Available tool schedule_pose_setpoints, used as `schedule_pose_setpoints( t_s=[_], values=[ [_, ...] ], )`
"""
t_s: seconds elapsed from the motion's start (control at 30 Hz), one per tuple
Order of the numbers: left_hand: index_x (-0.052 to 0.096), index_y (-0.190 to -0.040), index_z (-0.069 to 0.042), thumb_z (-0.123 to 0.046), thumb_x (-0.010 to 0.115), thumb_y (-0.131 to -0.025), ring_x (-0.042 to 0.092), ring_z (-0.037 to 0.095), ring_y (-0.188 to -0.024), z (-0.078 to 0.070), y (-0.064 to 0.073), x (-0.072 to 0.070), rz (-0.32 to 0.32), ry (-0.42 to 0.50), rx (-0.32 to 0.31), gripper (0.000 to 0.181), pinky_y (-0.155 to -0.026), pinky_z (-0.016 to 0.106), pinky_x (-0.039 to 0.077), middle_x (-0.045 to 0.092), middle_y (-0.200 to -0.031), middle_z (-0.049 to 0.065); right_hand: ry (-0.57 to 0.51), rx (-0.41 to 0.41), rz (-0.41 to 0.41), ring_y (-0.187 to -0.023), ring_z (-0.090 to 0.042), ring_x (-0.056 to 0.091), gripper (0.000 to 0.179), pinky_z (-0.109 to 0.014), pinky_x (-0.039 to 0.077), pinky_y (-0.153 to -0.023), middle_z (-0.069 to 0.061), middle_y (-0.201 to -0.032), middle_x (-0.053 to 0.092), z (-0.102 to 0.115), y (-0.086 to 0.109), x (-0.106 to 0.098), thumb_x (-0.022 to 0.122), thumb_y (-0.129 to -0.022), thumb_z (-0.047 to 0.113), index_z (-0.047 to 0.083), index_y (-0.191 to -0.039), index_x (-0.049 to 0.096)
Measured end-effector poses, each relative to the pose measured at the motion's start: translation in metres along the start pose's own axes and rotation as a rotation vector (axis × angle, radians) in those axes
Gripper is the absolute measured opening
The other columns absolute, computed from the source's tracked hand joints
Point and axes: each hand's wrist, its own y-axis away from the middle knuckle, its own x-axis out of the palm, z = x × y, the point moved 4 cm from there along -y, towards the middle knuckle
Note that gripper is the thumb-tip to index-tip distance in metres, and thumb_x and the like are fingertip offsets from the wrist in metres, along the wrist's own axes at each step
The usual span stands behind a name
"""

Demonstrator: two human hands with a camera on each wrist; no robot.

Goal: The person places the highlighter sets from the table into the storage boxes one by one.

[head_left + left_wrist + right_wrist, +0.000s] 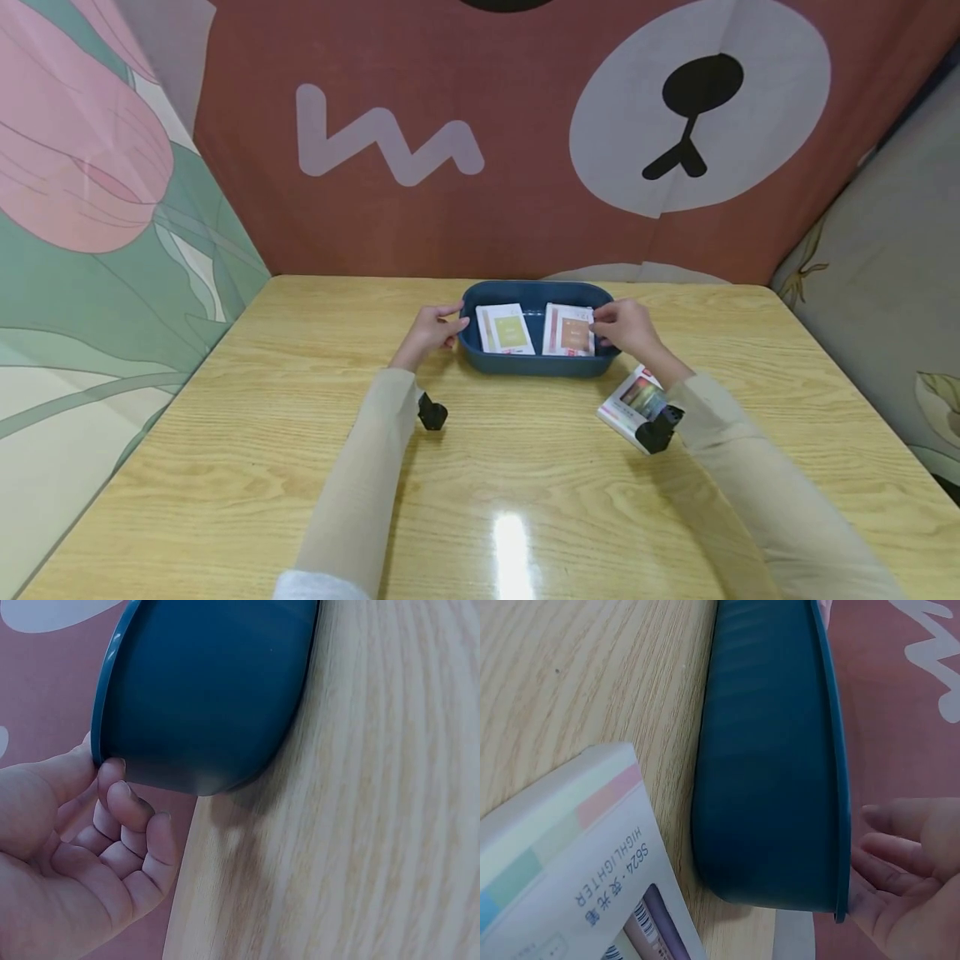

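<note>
A dark blue oval plastic basin (540,365) stands on the table. My left hand (429,333) pinches its rim at the left end, thumb on the rim and fingertips below in the left wrist view. Inside lie two flat white boxes, one with a yellow-green panel (512,332) and one with an orange panel (576,335). My right hand (628,325) reaches over the right end, fingertips at the orange-panel box's edge. In the right wrist view its upper fingers (900,817) are loosely bent with nothing visible between them; other fingertips are hidden behind the rim.
A white highlighter box (622,408) with a window showing pens lies on the wood-grain table (480,467), in front of the basin's right end and partly under the right wrist camera (658,429). A reddish-brown cloth (517,225) with a bear print hangs behind.
</note>
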Motion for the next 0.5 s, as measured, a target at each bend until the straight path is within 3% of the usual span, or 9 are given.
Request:
schedule_pose_setpoints(
  t_s=[0.27, 0.5],
  values=[
    [0.048, -0.13, -0.009, -0.012, 0.058, -0.088, 0.042, 0.016, -0.049, 0.003, -0.001, -0.001, -0.01, 0.008, 0.005, 0.043, -0.06, 0.036, 0.041, 0.046, -0.056, 0.006, -0.02, -0.059, -0.089, -0.071, -0.035, 0.061, 0.026, -0.034, 0.051, -0.059, -0.027, -0.097, 0.06, 0.001, 0.012, -0.01, 0.058, -0.085, 0.005, -0.013, -0.104, 0.06],
    [0.049, -0.129, -0.011, -0.014, 0.058, -0.088, 0.042, 0.017, -0.05, 0.005, -0.004, 0.0, -0.01, 0.009, -0.003, 0.043, -0.058, 0.035, 0.041, 0.046, -0.055, 0.007, -0.01, -0.101, -0.137, -0.079, -0.032, 0.059, 0.026, -0.024, 0.049, -0.058, -0.026, -0.098, 0.059, -0.004, 0.024, -0.016, 0.059, -0.085, 0.006, -0.012, -0.104, 0.06]
  ],
)
